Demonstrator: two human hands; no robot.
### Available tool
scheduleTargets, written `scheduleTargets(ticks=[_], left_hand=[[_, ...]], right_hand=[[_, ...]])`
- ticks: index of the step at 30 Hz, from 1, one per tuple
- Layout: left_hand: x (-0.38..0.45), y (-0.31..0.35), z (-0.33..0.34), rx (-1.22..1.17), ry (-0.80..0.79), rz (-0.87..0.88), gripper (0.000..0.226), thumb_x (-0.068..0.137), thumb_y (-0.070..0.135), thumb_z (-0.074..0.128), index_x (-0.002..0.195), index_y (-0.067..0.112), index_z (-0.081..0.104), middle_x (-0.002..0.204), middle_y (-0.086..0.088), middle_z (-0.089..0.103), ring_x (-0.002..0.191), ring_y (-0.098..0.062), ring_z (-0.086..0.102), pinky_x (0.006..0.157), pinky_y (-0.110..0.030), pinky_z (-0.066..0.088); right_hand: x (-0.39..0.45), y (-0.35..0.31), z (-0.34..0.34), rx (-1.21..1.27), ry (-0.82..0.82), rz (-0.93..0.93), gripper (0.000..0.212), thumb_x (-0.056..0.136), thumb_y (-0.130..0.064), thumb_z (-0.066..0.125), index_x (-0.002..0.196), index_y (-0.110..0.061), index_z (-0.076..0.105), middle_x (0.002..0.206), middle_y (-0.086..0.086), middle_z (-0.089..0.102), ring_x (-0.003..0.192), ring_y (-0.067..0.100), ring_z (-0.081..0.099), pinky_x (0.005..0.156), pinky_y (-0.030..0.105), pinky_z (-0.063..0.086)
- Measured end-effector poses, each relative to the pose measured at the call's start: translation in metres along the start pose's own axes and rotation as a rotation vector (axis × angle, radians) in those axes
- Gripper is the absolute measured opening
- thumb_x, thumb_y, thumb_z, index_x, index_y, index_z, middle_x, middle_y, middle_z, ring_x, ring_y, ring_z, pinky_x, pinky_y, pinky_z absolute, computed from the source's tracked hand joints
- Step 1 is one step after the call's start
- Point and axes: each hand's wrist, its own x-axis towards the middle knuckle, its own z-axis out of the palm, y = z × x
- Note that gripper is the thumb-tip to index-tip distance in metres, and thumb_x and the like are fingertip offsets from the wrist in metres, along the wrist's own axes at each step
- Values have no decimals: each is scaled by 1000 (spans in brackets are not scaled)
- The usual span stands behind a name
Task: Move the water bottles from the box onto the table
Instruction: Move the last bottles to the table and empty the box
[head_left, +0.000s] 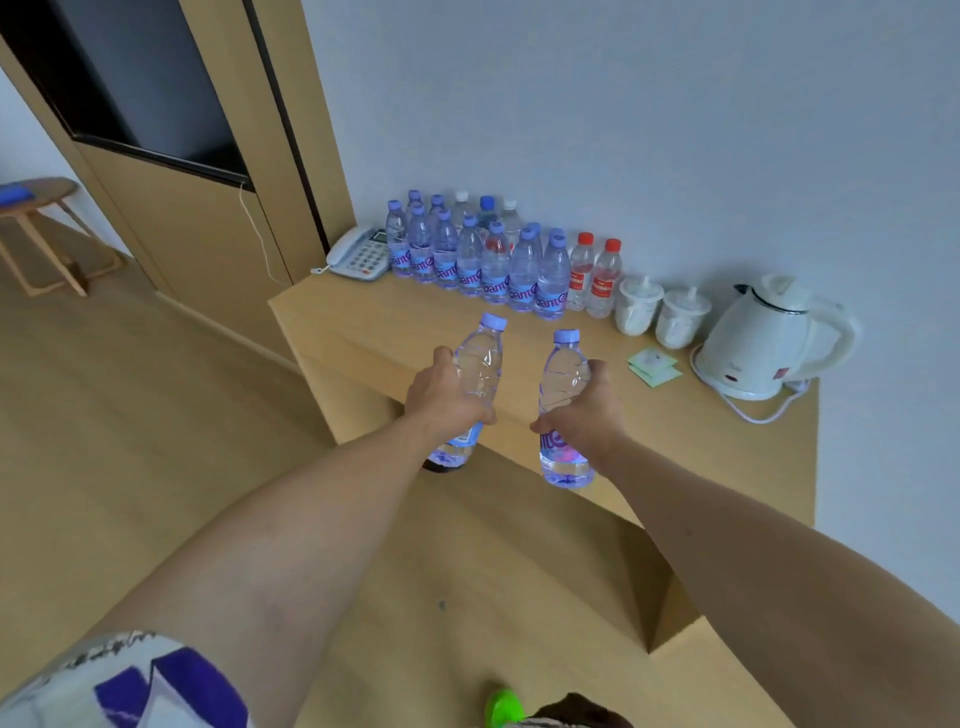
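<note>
left hand (447, 395): wrapped round the middle of 1 purple-capped bottle (475, 374), tilted, cap leaning toward the wall. right hand (584, 410): wrapped round the middle of a 2nd purple-capped bottle (563, 415), nearly upright. both bottles are in the air at the front edge of the table (415, 332), not yet set down.

row of bottles (478, 254): already standing along the back edge of the table, against the wall, mostly purple caps; 2 red-capped bottles (592, 278) at the row's right end. box: the cardboard flap (727, 675) at lower right may belong to it; its contents are not visible.

handling note, as judgement: carry both bottles over the front edge, straighten the left one, and set each on its base on the bare wood in front of the row, apart from the standing bottles so none topple. release only once each base sits flat.

other items: telephone (361, 254) at the back left corner; 2 lidded cups (660, 312), kettle (769, 338) and packets (653, 366) toward the right end.
</note>
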Motion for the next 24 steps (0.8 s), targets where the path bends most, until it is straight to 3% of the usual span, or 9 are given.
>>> scheduleTargets(ticks=[3, 7, 13, 17, 24], left_hand=[[53, 6, 4, 2, -17, 7, 82, 54, 34, 95, 112, 21, 37, 106, 2, 58, 93, -26, 58, 70, -32, 45], [112, 7, 21, 40, -96, 33, 85, 54, 37, 95, 114, 19, 38, 106, 0, 59, 94, -27, 59, 74, -35, 51], [215, 7, 52, 22, -233, 117, 94, 54, 45, 96, 122, 18, 37, 113, 1, 58, 97, -24, 56, 73, -31, 45], [275, 7, 68, -4, -328, 175, 93, 54, 51, 96, 116, 21, 33, 110, 3, 53, 94, -22, 52, 72, -30, 42], [331, 19, 89, 34, -462, 296, 103, 57, 56, 92, 132, 14, 36, 125, -3, 59, 116, -28, 56, 85, -35, 46]], right_hand=[[47, -9, 8, -2, 13, 11, 105, 51, -7, 94, 139, -19, 37, 124, 7, 58, 111, 30, 58, 86, 43, 54], [98, -9, 21, -27, 34, 73, 98, 50, -11, 95, 129, -22, 38, 117, 6, 60, 107, 29, 59, 85, 45, 55], [168, -5, 38, -53, 133, 170, 98, 49, -15, 97, 127, -22, 39, 117, 7, 60, 110, 27, 58, 89, 50, 55], [200, -3, 49, -81, 241, 235, 94, 49, -16, 97, 125, -20, 41, 117, 5, 60, 110, 27, 60, 88, 49, 56], [234, -4, 63, -73, 415, 301, 84, 54, -15, 95, 119, -19, 42, 107, 7, 64, 99, 29, 63, 85, 48, 55]])
